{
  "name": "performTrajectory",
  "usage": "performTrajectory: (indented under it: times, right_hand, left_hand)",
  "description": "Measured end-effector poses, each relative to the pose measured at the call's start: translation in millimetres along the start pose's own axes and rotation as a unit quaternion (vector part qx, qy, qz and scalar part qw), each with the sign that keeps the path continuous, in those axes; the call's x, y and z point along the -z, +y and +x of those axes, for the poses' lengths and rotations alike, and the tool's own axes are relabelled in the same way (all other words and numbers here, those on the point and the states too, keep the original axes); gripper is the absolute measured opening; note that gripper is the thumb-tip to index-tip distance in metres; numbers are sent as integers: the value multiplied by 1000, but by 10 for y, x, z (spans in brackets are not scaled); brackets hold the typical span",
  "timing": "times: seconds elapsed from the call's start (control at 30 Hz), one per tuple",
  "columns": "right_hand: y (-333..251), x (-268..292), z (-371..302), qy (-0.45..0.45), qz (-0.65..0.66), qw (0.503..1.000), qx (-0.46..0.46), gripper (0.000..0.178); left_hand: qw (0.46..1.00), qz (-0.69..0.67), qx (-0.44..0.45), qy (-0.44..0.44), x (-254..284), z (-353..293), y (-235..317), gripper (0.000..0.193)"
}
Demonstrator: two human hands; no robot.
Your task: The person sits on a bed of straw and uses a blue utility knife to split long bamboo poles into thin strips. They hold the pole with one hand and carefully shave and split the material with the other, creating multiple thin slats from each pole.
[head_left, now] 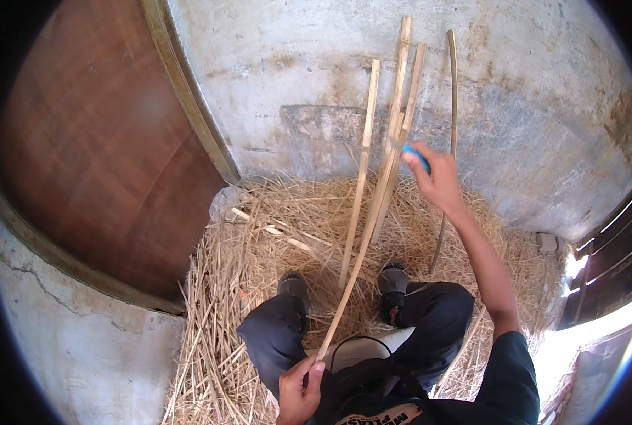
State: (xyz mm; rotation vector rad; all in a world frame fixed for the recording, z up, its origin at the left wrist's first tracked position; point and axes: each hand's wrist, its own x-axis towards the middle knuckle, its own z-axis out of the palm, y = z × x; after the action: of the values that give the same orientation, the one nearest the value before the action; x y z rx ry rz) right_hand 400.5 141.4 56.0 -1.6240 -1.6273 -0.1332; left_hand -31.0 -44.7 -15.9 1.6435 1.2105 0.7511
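Observation:
My left hand [300,388], low in the view near my lap, is closed round the near end of a long, thin bamboo strip [359,263]. From there the strip runs up and away toward the wall, between my feet. My right hand [438,177] grips a tool with a blue handle [418,157]. Its other end lies against the far part of the strips and is too blurred to tell its kind. Beside the held strip, other bamboo strips [363,166] lean on the wall. A thinner, darker stick [453,92] leans farther right, behind my right hand.
Straw-like shavings [259,212] cover the floor, with a heap of thin sticks [206,340] at the left. A brown door panel [96,142] stands left; a stained wall [316,78] is ahead. My feet [392,280] rest among the shavings. Dark slats [610,258] stand at the right.

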Motion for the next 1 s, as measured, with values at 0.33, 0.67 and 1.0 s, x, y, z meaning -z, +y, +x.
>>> performTrajectory:
  times: [0.33,0.67,1.0]
  right_hand:
    - [-37,60,25,34,25,999,-23,46]
    - [-1432,-173,-1335,-142,78,960,227,34]
    - [-1408,-216,-1371,-121,83,967,207,34]
  left_hand:
    - [996,1,60,67,206,184,-38,24]
    - [987,-133,-46,81,-64,782,307,29]
    - [982,-62,-130,120,-214,851,483,27]
